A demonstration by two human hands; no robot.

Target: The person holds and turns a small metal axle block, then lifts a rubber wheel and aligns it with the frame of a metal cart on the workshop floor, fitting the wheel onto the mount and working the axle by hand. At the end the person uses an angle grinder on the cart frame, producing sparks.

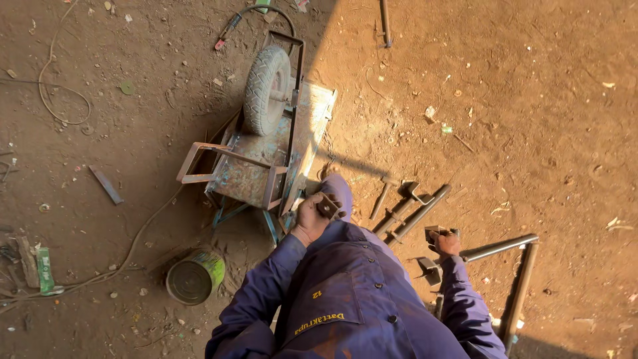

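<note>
An overturned wheelbarrow [266,153] lies on the dirt floor [531,119], wheel [267,90] up, just ahead of the person. Their left hand [312,218] is beside its tray, holding a small metal piece [327,206]. A tin can [193,278] sits lower left. Metal tubes [415,214] lie to the right, near the right hand [445,244].

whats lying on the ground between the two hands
In the head view, between the left hand and the right hand lie a hammer and dark metal bars on the dirt, beside the person's own knee.
</note>
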